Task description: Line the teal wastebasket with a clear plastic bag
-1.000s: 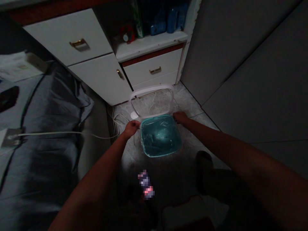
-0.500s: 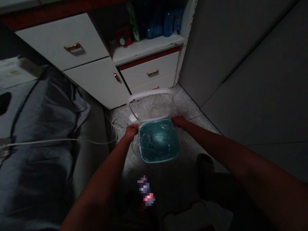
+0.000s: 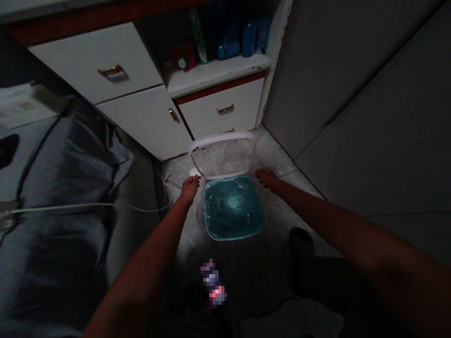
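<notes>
A teal bin (image 3: 233, 209) stands on the grey tiled floor with a clear plastic bag lining it and hanging over its rim. A pale pinkish ring-shaped frame (image 3: 225, 136) is tilted up at the bin's far edge. My left hand (image 3: 190, 186) is beside the bin's far left corner, its fingertips pinched together near the bag's edge; what they hold is too small to make out. Near the far right corner, my right hand (image 3: 267, 178) has its fingers loosely apart, with nothing visible in them.
White cabinets (image 3: 144, 119) with gold handles stand beyond the bin, with bottles on an open shelf (image 3: 218, 70). Grey panels (image 3: 352, 117) rise on the right. A white cable (image 3: 105, 204) runs from the cloth-covered bed (image 3: 66, 188) at left to the floor. A dark shoe (image 3: 302, 237) is at lower right.
Both hands have moved slightly outward from the bin's rim, and my right hand's fingers have loosened. The bag inside the bin looks more wrinkled. The view has shifted a little.
</notes>
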Demonstrator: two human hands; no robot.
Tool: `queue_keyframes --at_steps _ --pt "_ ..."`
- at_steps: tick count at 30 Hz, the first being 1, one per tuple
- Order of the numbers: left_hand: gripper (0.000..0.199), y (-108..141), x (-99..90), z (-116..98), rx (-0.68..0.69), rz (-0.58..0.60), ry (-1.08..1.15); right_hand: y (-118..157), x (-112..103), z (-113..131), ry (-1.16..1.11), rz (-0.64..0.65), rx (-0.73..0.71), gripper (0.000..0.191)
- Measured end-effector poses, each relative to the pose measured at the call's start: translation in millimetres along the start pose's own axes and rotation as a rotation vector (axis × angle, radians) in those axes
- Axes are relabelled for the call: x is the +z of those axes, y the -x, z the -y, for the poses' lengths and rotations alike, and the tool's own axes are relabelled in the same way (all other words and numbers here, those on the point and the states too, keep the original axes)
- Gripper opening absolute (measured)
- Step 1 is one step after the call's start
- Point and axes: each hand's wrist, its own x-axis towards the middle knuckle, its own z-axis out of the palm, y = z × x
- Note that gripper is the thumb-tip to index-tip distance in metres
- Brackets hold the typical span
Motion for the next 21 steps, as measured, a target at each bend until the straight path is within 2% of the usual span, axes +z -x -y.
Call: queue_keyframes --at_steps 2,4,7,9,11,13,17,19,21 --pt "0.060 -2 -7.7 -22 -0.029 -0.010 0.113 4 -11 24 -0.088 -0.020 -0.060 0.023" --pt "0.066 1 -14.3 -46 -0.025 0.046 0.183 12 -22 52 -0.164 0.054 -0.109 0.027" --pt "0.070 15 -21.1 -74 0.011 0.119 0.145 32 -34 84 -0.199 0.189 -0.147 0.034" --pt "0.071 30 -24.3 -81 0.012 0.118 0.094 49 -38 92 -0.165 0.212 -0.141 0.036" --pt "0.071 47 -28.0 -77 0.022 0.116 0.041 66 -41 86 -0.102 0.216 -0.126 0.031" --pt "0.071 67 -33.6 -63 0.072 0.164 -0.038 80 -44 70 -0.009 0.258 -0.121 0.025" --pt "0.081 105 -51.9 -22 0.257 0.391 -0.370 99 -47 26 0.291 0.427 -0.091 0.027" --pt "0.095 115 -61.6 -5 0.338 0.513 -0.537 101 -46 9 0.524 0.413 -0.159 0.029" --pt "0.101 119 -68.3 5 0.385 0.589 -0.633 101 -43 0 0.753 0.347 -0.300 0.031"
